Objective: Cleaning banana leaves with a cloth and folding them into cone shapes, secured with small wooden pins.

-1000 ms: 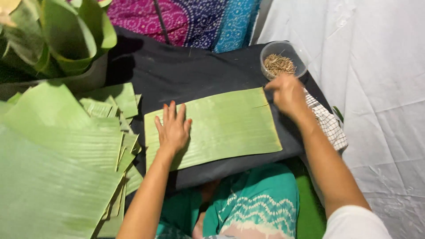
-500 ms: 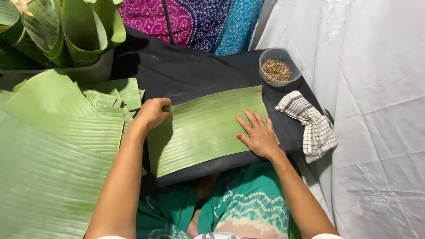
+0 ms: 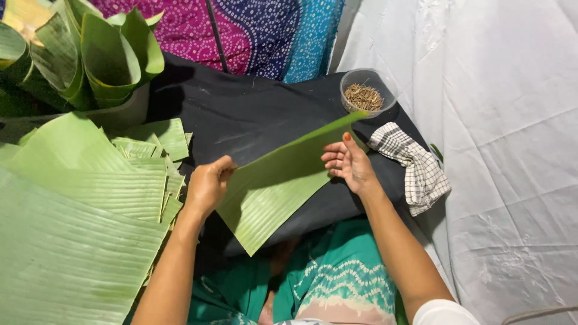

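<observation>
Hands hold a cut piece of banana leaf (image 3: 274, 186) lifted off the black cloth (image 3: 253, 114) that covers the tabletop. The left hand (image 3: 208, 185) is closed in a pinching grip on the leaf's left edge, fingers curled over it. The right hand (image 3: 349, 161) lies against the leaf's right part with fingers loosely spread; whether it truly grips or only steadies the leaf, I cannot tell. The leaf hangs tilted between the two hands, its far right corner raised toward a small clear bowl of short sticks (image 3: 364, 96), its near corner pointing down toward the lap in teal patterned cloth (image 3: 325, 283).

To the left lies a stack of large banana leaves (image 3: 66, 241), with smaller cut strips (image 3: 150, 150) just beside it. At the far left stand rolled leaf cones (image 3: 90, 54). A checked cloth (image 3: 412, 162) lies to the right of the right hand, near the bowl. A white sheet (image 3: 500, 132) covers the right side.

Handling such a leaf well looks to call for light, even pressure: a banana leaf probably tears easily along its ribs, so the pinch is best kept on the edge and any bend made gently across the ribs, not sharply. Keeping both hands at matching height would likely stop the sheet from twisting. The bowl sits near the raised corner, so that corner should stay clear of it.
</observation>
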